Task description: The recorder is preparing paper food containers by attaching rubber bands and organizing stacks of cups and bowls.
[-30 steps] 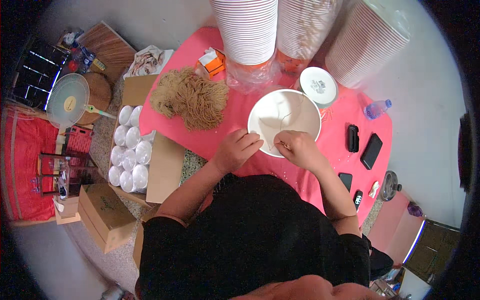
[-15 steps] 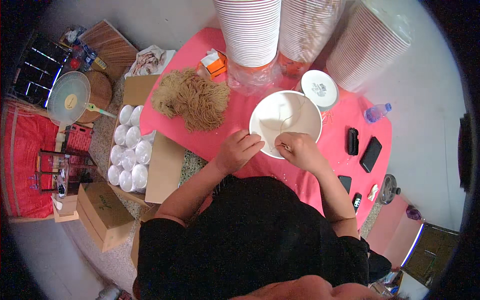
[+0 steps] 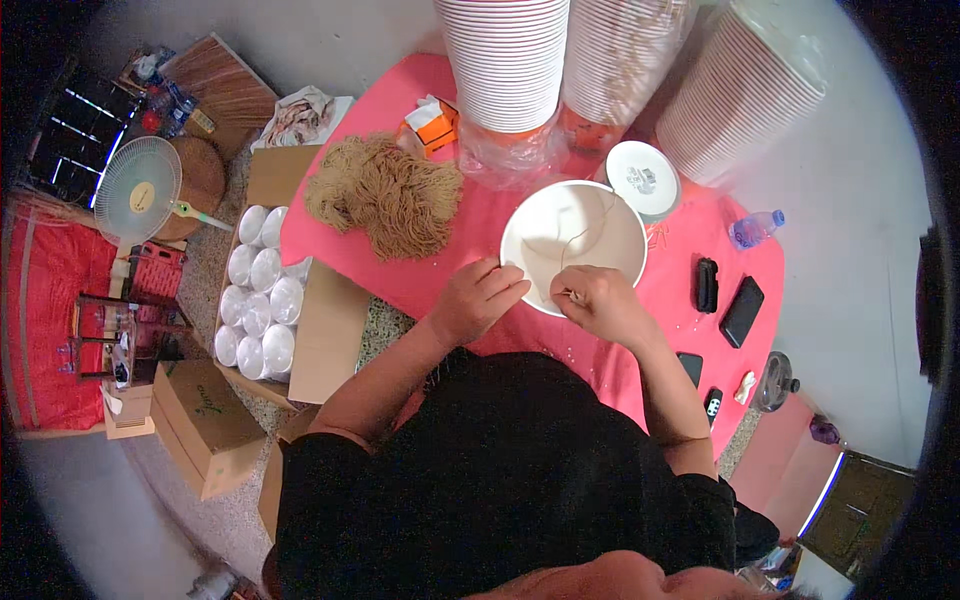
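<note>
A white paper bucket [image 3: 628,222] stands at the table's near edge with its open mouth facing me. My left hand [image 3: 480,302] pinches its near left rim, fingers closed. Over the near right rim, my right hand [image 3: 597,300] holds a thin cord [image 3: 583,238] in a pinch. That cord loops loosely inside the bucket; where it meets the rim is hidden by my fingers. To the left lies a tangled heap of tan cords [image 3: 385,195]. A white container with a round lid [image 3: 643,178] touches the far right side of the bucket.
Tall stacks of white buckets [image 3: 510,70] in plastic line the back of the pink table [image 3: 330,240]. At the right are a water bottle [image 3: 755,229], a black case [image 3: 706,286] and a black phone [image 3: 742,312]. A carton of wrapped white cups [image 3: 265,270] sits left; a fan [image 3: 140,190] stands beyond.
The view has shifted very slightly. Both hands keep the same grip on the bucket and cord, with no clear movement.
</note>
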Demonstrator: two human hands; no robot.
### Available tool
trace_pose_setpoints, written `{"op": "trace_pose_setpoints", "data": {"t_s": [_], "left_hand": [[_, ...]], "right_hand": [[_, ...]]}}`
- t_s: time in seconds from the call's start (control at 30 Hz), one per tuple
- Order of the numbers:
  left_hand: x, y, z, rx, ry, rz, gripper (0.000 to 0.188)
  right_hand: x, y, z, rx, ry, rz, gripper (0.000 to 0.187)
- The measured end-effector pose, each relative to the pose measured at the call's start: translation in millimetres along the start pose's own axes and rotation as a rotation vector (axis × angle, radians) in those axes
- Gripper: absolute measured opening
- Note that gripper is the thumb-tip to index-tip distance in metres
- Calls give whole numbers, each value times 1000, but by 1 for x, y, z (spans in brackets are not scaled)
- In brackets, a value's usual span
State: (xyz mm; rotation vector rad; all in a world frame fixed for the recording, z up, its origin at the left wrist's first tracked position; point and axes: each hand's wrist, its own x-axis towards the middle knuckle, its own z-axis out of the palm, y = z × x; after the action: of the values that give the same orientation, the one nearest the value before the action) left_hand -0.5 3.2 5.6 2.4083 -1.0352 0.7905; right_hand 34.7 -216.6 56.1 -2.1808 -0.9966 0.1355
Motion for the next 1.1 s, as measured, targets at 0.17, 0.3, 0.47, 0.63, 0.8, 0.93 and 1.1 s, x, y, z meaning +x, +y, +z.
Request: {"op": "trace_pose_setpoints", "data": {"t_s": [0.17,0.3,0.47,0.63,0.8,0.93,1.1], "left_hand": [[-2,-1,2,-27,-1,-8,28],[-1,0,1,-20,0,2,28],[0,2,-1,-23,-8,-7,28],[2,2,1,-20,23,-2,27],[3,1,0,-50,-26,-14,26],[4,0,1,-39,-20,12,26],[5,0,3,-10,-5,10,28]], "right_hand": [[-1,2,1,-4,-22,-2,7],[-1,5,4,-5,-8,-10,7],[-1,4,4,-11,-19,-8,8],[-1,6,5,-73,13,-50,8],[-2,9,6,-102,28,-51,7],[-3,10,6,-109,39,-29,8],[-2,8,4,-114,41,-13,8]]}}
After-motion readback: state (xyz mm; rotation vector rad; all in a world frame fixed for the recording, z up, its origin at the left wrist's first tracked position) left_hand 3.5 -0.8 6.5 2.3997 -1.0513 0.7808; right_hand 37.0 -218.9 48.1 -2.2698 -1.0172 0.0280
